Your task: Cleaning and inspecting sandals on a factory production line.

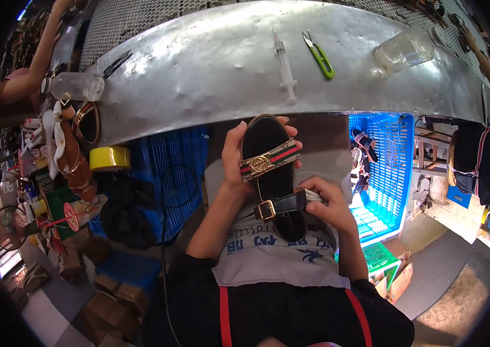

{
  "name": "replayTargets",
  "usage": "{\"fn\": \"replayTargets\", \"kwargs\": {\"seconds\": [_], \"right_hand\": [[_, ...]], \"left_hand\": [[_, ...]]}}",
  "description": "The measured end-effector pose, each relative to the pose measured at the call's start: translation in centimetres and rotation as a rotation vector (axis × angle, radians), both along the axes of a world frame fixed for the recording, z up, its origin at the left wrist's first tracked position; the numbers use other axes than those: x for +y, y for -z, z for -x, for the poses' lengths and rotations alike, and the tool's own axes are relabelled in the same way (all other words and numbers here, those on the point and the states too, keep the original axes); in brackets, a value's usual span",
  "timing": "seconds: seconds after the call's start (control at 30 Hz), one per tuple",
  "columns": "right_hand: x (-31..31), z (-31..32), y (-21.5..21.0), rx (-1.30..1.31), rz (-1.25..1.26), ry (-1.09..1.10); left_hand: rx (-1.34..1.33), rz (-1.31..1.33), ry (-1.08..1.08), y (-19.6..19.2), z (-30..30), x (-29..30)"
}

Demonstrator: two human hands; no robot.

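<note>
A black open-toed sandal (263,135) is held over my lap, its toe end pointing at the metal bench. Across its front runs a patterned band (279,164) with a green-and-red stripe and a gold emblem. My left hand (233,156) is closed around the toe end, thumb on one side and fingertips showing on the other. Beside the heel, my right hand (330,203) grips the black ankle strap (285,203) with thumb and fingers. That strap has a gold square buckle (266,209).
On the metal bench (198,69) lie a syringe (283,63), green thread snips (320,58), a dark tool (117,63) and clear bottles (404,52). A yellow tape roll (109,158) sits left. A blue crate (394,168) with sandals stands right. Another person's arm (39,55) shows far left.
</note>
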State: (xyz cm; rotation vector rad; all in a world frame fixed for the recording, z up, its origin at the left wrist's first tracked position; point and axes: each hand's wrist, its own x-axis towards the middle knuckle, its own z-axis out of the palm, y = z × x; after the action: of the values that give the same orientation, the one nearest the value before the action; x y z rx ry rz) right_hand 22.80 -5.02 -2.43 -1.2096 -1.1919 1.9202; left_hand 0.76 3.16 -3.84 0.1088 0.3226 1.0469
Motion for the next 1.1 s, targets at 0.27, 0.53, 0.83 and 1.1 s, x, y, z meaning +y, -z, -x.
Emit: {"fn": "replayTargets", "kwargs": {"seconds": [0.27,0.53,0.83,1.1], "right_hand": [[-1.2,2.2,-0.1,-0.202,-0.018,-0.090],[-0.7,3.8,-0.2,-0.164,0.020,0.061],[2.8,-2.1,-1.6,-0.182,-0.159,-0.329],[1.5,1.1,-1.5,-0.175,0.006,-0.498]], "left_hand": [[0.003,0.042,0.040,1.1,-0.5,-1.0],[-0.117,0.001,0.060,2.2,-0.4,0.0],[-0.090,0.103,0.089,1.4,-0.1,-0.3],[-0.050,0.010,0.098,1.6,0.3,-0.5]]}}
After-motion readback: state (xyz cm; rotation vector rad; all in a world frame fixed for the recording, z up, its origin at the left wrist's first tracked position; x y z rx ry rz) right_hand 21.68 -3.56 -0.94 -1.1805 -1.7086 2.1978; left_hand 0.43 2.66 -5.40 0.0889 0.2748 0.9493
